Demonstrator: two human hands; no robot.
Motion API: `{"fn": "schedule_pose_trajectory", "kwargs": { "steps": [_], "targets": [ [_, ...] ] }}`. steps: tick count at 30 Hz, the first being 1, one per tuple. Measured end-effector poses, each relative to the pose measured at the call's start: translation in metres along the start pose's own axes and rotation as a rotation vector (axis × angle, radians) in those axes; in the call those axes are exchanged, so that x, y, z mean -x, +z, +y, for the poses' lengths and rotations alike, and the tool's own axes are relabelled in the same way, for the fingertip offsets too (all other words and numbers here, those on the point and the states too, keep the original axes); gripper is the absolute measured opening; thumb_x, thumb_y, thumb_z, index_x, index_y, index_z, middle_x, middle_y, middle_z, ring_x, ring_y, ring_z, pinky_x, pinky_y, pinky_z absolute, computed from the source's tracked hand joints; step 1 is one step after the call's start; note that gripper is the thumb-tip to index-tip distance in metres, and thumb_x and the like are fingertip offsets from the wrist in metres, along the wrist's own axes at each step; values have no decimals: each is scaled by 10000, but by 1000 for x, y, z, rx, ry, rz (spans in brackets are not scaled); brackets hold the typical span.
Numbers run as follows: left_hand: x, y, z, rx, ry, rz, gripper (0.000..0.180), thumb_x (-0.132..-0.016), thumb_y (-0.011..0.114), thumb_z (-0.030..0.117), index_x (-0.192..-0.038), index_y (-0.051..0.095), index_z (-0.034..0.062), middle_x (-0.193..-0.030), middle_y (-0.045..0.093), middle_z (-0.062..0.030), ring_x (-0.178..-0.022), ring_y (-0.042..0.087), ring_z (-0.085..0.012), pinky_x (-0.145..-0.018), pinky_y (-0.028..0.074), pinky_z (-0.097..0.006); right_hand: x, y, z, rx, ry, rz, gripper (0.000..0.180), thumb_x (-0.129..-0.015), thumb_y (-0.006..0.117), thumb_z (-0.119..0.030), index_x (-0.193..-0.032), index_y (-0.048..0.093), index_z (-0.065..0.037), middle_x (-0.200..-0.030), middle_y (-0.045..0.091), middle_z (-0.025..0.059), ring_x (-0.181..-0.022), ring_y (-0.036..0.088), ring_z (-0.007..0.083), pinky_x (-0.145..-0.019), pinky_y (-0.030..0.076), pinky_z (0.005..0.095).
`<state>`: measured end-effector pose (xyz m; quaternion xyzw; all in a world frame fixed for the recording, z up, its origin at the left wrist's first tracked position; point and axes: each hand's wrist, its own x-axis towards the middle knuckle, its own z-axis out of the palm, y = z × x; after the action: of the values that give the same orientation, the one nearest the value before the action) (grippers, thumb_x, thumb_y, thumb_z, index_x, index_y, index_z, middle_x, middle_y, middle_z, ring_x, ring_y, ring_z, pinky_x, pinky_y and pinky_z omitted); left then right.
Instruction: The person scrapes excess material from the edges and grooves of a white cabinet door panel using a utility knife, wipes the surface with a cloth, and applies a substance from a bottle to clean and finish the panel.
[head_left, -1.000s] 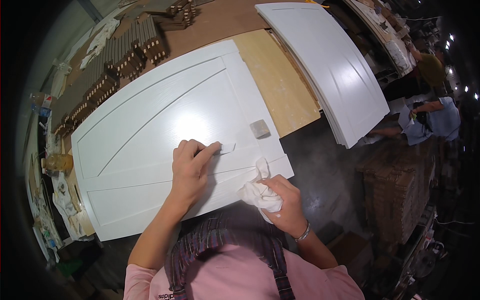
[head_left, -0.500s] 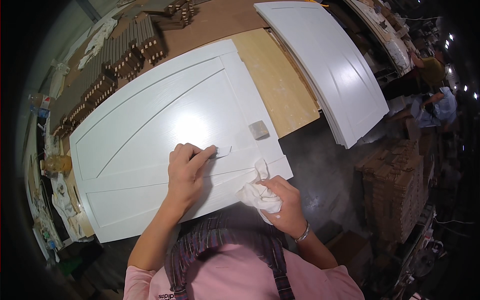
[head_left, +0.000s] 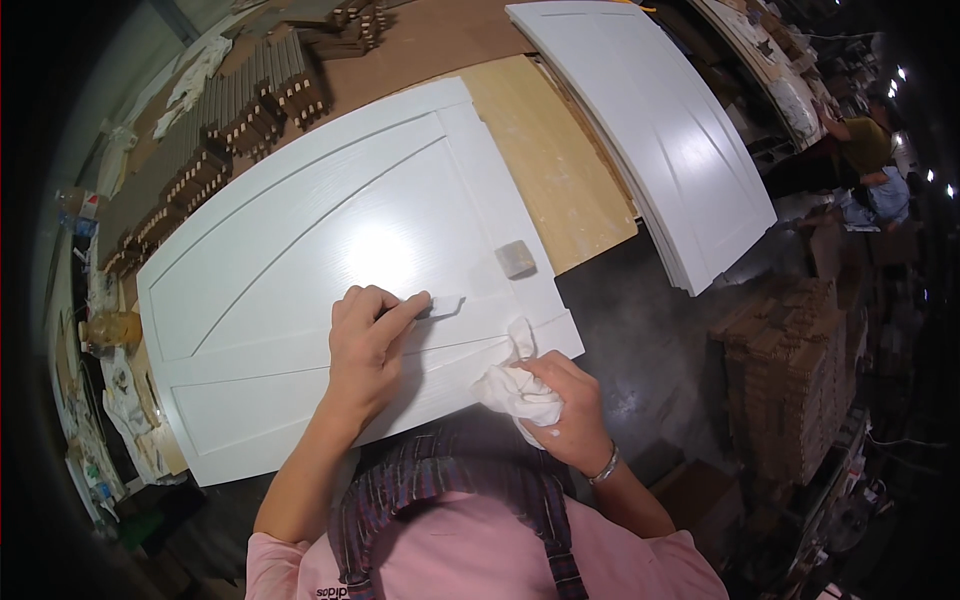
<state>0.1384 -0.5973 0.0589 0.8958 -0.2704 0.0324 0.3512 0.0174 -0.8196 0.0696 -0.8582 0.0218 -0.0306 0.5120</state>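
Note:
A large white painted door panel (head_left: 300, 240) lies flat in front of me. My left hand (head_left: 368, 345) presses a small flat scraper blade (head_left: 443, 305) against the panel's lower rail. My right hand (head_left: 570, 405) grips a crumpled white rag (head_left: 520, 385) at the panel's near right edge. A small grey sanding block (head_left: 515, 258) rests on the panel just beyond the blade.
A bare wooden board (head_left: 550, 160) lies under the panel's right end. A second white panel (head_left: 650, 130) lies to the right. Stacks of wooden pieces (head_left: 240, 110) sit at the far left. Cardboard piles (head_left: 790, 370) stand on the right. Other people (head_left: 870, 160) work far right.
My left hand has slid the blade a little to the right along the rail. The right hand with the rag has stayed in place.

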Motion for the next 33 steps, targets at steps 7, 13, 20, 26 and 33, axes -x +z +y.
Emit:
{"fn": "schedule_pose_trajectory", "kwargs": {
  "steps": [7,13,20,26,33],
  "targets": [
    [-3,1,-2,4,31,35,333,-782,671,-25,-1081,750,100,-819,559,-35,-813,513,-220,-751,365,-346,1,0,1,4,6,-7,447,-663,744,3,-1105,674,15,-941,652,161,-832,665,313,-744,515,330],
    [-3,2,-8,-17,0,52,332,-787,671,-32,-1079,751,107,-822,562,-34,-809,512,-226,-758,373,-352,0,0,-1,2,21,-8,450,-661,745,-6,-1105,673,15,-934,650,161,-826,663,311,-737,512,329],
    [-5,-7,-6,-45,99,-16,459,-694,622,-91,-1084,745,118,-844,570,-29,-823,518,-229,-764,365,-356,-3,0,0,8,19,-15,453,-653,748,-8,-1099,675,11,-926,651,162,-806,664,312,-721,512,329],
    [-13,-17,-8,-102,141,-61,449,-697,621,-80,-1082,740,119,-842,568,-34,-819,518,-232,-748,355,-353,-5,-1,-1,39,-8,-12,453,-643,755,-8,-1089,679,8,-927,657,163,-794,663,314,-713,511,326],
    [8,-52,-30,59,-58,197,380,-806,617,-108,-1136,726,44,-893,566,-72,-825,522,-225,-744,427,-316,-2,-28,-13,-16,-85,22,426,-687,767,-73,-1096,666,-10,-958,664,171,-832,666,333,-721,528,372]
  ]
}}
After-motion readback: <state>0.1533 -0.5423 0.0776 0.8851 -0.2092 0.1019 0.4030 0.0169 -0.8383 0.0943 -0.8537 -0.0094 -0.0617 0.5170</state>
